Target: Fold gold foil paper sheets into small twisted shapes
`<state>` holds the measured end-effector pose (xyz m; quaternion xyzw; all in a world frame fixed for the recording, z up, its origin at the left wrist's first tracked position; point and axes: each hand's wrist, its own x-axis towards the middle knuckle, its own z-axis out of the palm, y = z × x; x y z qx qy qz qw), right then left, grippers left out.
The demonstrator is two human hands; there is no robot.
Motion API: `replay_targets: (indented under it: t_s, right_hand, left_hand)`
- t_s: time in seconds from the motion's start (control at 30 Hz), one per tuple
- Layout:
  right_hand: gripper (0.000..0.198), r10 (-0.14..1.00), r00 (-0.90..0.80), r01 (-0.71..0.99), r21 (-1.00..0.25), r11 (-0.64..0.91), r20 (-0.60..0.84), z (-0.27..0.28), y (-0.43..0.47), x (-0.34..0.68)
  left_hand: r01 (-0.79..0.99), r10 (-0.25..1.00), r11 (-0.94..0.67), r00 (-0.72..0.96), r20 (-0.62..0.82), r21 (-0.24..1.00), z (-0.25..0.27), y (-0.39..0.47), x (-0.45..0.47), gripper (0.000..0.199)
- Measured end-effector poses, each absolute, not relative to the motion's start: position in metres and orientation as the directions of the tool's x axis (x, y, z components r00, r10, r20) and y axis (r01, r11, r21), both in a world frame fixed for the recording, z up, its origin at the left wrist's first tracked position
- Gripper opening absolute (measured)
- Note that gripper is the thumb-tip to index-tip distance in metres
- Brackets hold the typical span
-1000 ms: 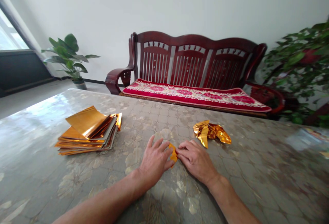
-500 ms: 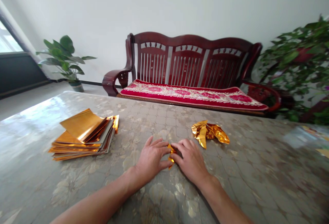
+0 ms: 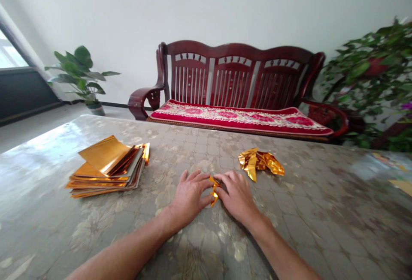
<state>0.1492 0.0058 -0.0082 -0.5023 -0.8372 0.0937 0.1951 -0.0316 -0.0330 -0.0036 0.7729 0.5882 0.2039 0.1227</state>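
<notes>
Small gold foil piece (image 3: 214, 194) is on the table (image 3: 305, 211), right betw. my left fingers (image 3: 203, 184) and right fingers (image 3: 221, 191). Left ones are loosely spread, thumb well off the index, tips at the foil's near-left edge; right ones are curled in, thumb tip on it, but can't tell if they actually pinch or just press.

Progress, approx.: this pc. is narrow and bent, so I'd call it part-folded; can't confirm it's done, as my fingertips cover a lot of it. Just beyond the right fingers, a crumpled gold foil bunch (image 3: 251, 163) lies loose, apart from my pc.; unclear if it's finished work or scrap. Well off to the left of my left fingers, the stack of gold sheets (image 3: 103, 173) looks mostly flat, i.e. plenty unworked, qty. unknown.
</notes>
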Motion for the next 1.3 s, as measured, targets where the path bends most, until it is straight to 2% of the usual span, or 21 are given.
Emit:
replay_targets:
  t_s: [0.2, 0.5, 0.73, 0.93, 1.1, 1.17, 1.3]
  right_hand:
    - [0.03, 0.89, -0.408, 0.804, -0.381, 0.456, 0.203, -0.01, 0.007, 0.149]
    - [0.032, 0.875, -0.442, 0.775, -0.407, 0.483, 0.196, -0.009, 0.007, 0.155]
    - [0.047, 0.883, -0.439, 0.797, -0.381, 0.469, 0.168, -0.002, 0.0, 0.15]
    - [0.035, 0.886, -0.431, 0.771, -0.442, 0.459, 0.168, -0.005, 0.014, 0.156]
    - [0.02, 0.892, -0.362, 0.701, -0.552, 0.451, 0.269, -0.006, 0.012, 0.156]
    - [0.019, 0.863, -0.439, 0.63, -0.599, 0.494, 0.251, -0.006, 0.006, 0.154]
    - [0.023, 0.833, -0.51, 0.622, -0.576, 0.53, 0.216, -0.004, -0.002, 0.15]
  left_hand:
    - [0.865, 0.962, -0.273, 0.235, 0.141, 0.421, -0.001, -0.033, -0.031, 0.033]
    - [0.883, 0.962, -0.268, 0.264, 0.064, 0.385, 0.01, -0.037, -0.036, 0.05]
    - [0.883, 0.963, -0.26, 0.269, 0.031, 0.391, 0.011, -0.035, -0.036, 0.049]
    - [0.879, 0.965, -0.253, 0.262, 0.035, 0.404, 0.012, -0.035, -0.036, 0.052]
    - [0.886, 0.966, -0.258, 0.243, 0.089, 0.386, 0.01, -0.035, -0.037, 0.052]
    - [0.889, 0.968, -0.251, 0.222, 0.12, 0.382, 0.007, -0.035, -0.036, 0.053]
    - [0.879, 0.964, -0.256, 0.203, 0.17, 0.402, 0.003, -0.032, -0.036, 0.042]
